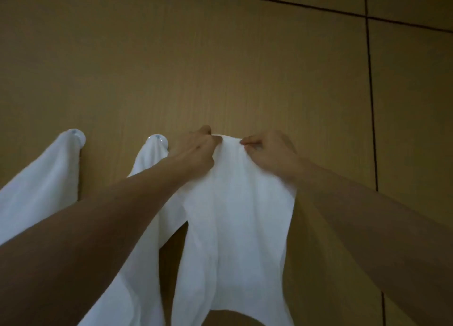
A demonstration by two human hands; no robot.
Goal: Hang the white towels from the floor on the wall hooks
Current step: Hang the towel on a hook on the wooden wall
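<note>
Head view: I am holding up a towel (235,203) against the wall (220,68), both arms stretched out in front of me. My left hand (196,151) is closed in a pinch on the towel's top edge from the left, and my right hand (269,154) is closed in a pinch on the same edge from the right. The two hands are sitting near each other at the same height, with a small hump of cloth bunching up between them and touching the wall. The towel's long axis is running straight down from my hands, its lower end leaving the frame at the bottom.

To the left, two more towels are hanging from hooks: a middle one (144,169), just beside my left hand, on the nearer hook (159,139), and a far-left one (41,186) on the left hook (78,134).

The hook I am aiming for is hidden; I judge it is lying behind the bunched cloth between my hands, in line with the other two, but I cannot tell whether the towel is catching on it yet. My left forearm is covering much of the middle towel.
</note>
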